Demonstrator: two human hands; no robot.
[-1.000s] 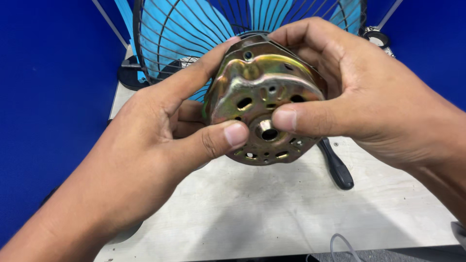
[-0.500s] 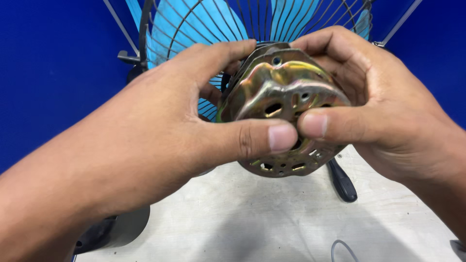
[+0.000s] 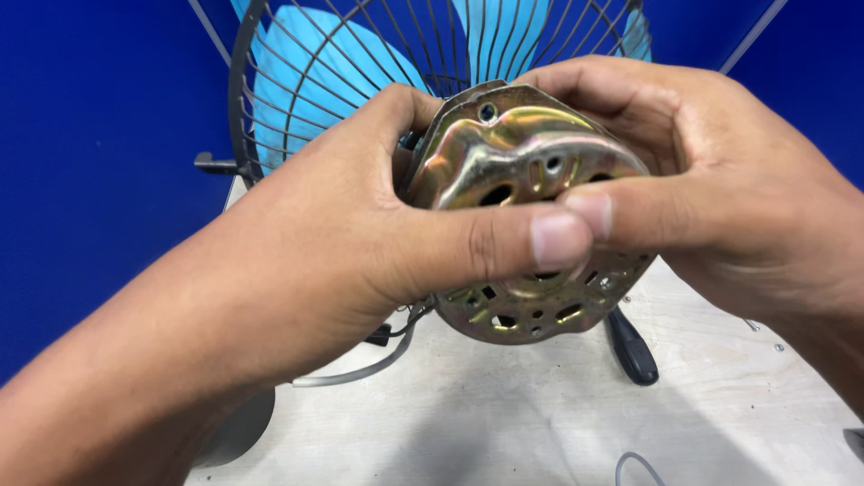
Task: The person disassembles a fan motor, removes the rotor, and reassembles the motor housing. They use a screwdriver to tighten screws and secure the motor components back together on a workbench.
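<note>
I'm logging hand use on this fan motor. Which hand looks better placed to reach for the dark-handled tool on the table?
Probably the right hand: the tool lies just beneath it, while the left hand grips the motor from the far side.

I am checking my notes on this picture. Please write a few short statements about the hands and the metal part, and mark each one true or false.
1. Both hands, left hand and right hand, hold the round brass-coloured metal motor housing. True.
2. The housing lies on the pale tabletop. False: it is held above it.
3. A dark wire fan guard with light blue blades stands behind. True.
4. The backdrop is red. False: the backdrop is blue.
</note>
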